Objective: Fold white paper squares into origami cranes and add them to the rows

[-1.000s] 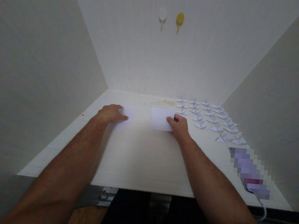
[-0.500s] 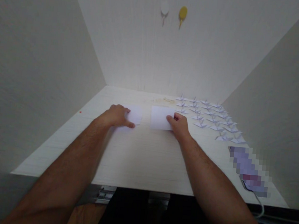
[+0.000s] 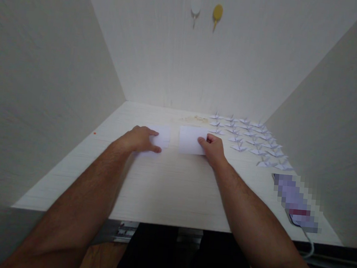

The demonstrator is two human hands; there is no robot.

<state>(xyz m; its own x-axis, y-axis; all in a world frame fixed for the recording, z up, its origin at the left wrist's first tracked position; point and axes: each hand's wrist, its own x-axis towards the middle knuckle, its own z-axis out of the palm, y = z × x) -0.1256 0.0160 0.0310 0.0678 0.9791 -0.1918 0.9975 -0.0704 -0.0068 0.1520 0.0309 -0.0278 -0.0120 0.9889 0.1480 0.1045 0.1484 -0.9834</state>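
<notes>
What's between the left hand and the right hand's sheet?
In the head view, white paper at the left hand, then a strip of pale tabletop.

A pale back wall (image 3: 153, 61) rose beyond the left hand (image 3: 142, 140) and right hand (image 3: 214, 149), grey side walls (image 3: 36, 75) stood outward of each, a whitish tabletop (image 3: 173, 188) lay beneath them, brown floor (image 3: 101, 260) showed below the left hand, light was dim.
</notes>
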